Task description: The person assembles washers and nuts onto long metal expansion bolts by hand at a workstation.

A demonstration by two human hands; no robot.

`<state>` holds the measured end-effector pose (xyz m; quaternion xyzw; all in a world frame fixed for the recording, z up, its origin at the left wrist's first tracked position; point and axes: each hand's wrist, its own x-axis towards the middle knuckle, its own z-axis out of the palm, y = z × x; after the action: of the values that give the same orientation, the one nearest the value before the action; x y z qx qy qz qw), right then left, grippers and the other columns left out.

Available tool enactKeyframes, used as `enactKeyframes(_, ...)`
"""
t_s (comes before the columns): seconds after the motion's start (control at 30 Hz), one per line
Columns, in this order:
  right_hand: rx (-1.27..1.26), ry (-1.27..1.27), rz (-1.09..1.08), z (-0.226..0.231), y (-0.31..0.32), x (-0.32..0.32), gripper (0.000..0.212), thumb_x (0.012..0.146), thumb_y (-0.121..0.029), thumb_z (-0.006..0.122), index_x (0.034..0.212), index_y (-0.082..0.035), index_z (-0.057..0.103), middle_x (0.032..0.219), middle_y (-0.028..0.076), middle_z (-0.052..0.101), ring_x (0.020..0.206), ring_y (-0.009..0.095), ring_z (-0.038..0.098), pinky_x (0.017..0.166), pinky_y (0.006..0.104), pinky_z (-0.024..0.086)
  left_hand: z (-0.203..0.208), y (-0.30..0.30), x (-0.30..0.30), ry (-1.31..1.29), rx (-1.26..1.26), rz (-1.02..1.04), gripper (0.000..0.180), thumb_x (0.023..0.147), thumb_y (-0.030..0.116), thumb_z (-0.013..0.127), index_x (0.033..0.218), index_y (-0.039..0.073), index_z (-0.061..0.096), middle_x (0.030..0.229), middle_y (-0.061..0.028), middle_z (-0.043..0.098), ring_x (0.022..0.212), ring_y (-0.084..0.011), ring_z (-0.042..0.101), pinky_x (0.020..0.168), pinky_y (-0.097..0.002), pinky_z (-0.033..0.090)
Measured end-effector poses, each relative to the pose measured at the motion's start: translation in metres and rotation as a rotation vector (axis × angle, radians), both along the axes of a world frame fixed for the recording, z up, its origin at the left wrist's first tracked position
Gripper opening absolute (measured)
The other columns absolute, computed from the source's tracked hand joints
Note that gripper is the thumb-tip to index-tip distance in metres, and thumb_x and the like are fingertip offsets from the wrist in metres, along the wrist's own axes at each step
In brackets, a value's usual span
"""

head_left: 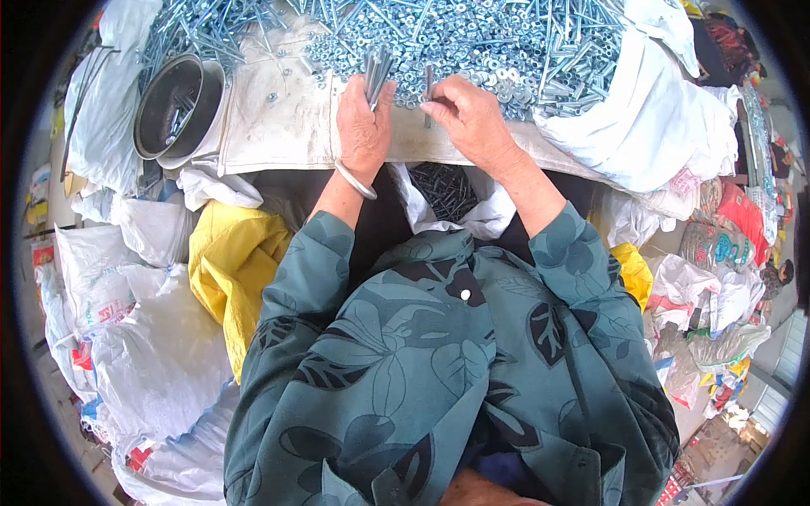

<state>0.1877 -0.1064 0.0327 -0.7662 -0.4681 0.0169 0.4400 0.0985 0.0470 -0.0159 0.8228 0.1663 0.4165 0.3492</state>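
My left hand (364, 131) is closed round a bundle of metal bolts (377, 76) that stick up between thumb and fingers. A white bangle (354, 181) circles that wrist. To its right, my right hand (474, 122) pinches a single upright bolt (429, 82) between thumb and fingertips. Both hands are over the near edge of a cloth-covered table (278, 126). Just beyond them spreads a heap of silvery nuts and washers (439, 46). Long thin bolts (198, 29) lie in a pile at the far left, and short metal sleeves (574, 80) at the right.
Dark bowls (162, 114) with a few metal pieces stand at the table's left. An open white bag of dark bolts (443, 190) sits below the edge, between my forearms. White sacks (160, 337) and a yellow sack (236, 261) crowd the left; white cloth (641, 118) drapes the right.
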Motion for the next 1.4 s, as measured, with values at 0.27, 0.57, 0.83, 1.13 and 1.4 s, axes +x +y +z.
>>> enactKeyframes(0.27,0.015,0.051,0.044,-0.001,0.001,-0.003,0.013,0.085,-0.01,0.067,0.091,0.001,0.063,0.09,0.016,0.063,0.082,0.036,0.063,0.071,0.0414,0.05,0.047,-0.008,-0.007,-0.2,-0.883,-0.394,0.018,0.092,0.016,0.069,0.1,0.002,0.062,0.068,0.006,0.053,0.057,-0.0004,0.045,0.049,-0.0187,0.036)
enactKeyframes(0.57,-0.056,0.019,0.054,0.004,-0.003,0.0,0.019,0.088,-0.017,0.067,0.099,-0.001,0.066,0.097,0.013,0.065,0.085,0.029,0.065,0.075,0.037,0.051,0.066,-0.015,-0.003,-0.055,-0.54,-0.405,0.014,0.089,0.013,0.073,0.099,0.004,0.071,0.071,0.0067,0.057,0.062,-0.001,0.046,0.055,-0.0184,0.036)
enactKeyframes(0.83,0.269,0.564,-0.051,-0.008,-0.003,-0.004,0.053,0.103,-0.047,0.039,0.124,-0.003,0.06,0.096,0.008,0.071,0.102,0.015,0.061,0.1,0.0328,0.041,0.065,-0.017,0.003,-0.034,-0.485,-0.428,0.018,0.086,0.018,0.075,0.092,0.002,0.069,0.075,0.0007,0.066,0.072,-0.0048,0.056,0.066,-0.0238,0.047)
enactKeyframes(1.13,0.348,0.512,-0.009,-0.024,-0.002,0.013,0.061,0.102,-0.054,0.035,0.128,-0.002,0.056,0.093,0.007,0.069,0.111,0.019,0.056,0.112,0.0396,0.028,0.073,-0.023,0.006,0.006,-0.343,-0.424,0.02,0.087,0.019,0.073,0.094,0.001,0.068,0.077,-0.0029,0.067,0.071,-0.0062,0.056,0.066,-0.0251,0.048)
enactKeyframes(1.4,0.422,0.508,-0.013,-0.034,-0.004,0.017,0.063,0.102,-0.054,0.035,0.113,0.002,0.064,0.091,0.009,0.07,0.127,0.023,0.046,0.116,0.0415,0.02,0.076,-0.02,0.006,0.05,-0.363,-0.4,0.02,0.086,0.018,0.073,0.094,0.001,0.068,0.079,-0.0041,0.069,0.073,-0.0068,0.058,0.067,-0.0257,0.049)
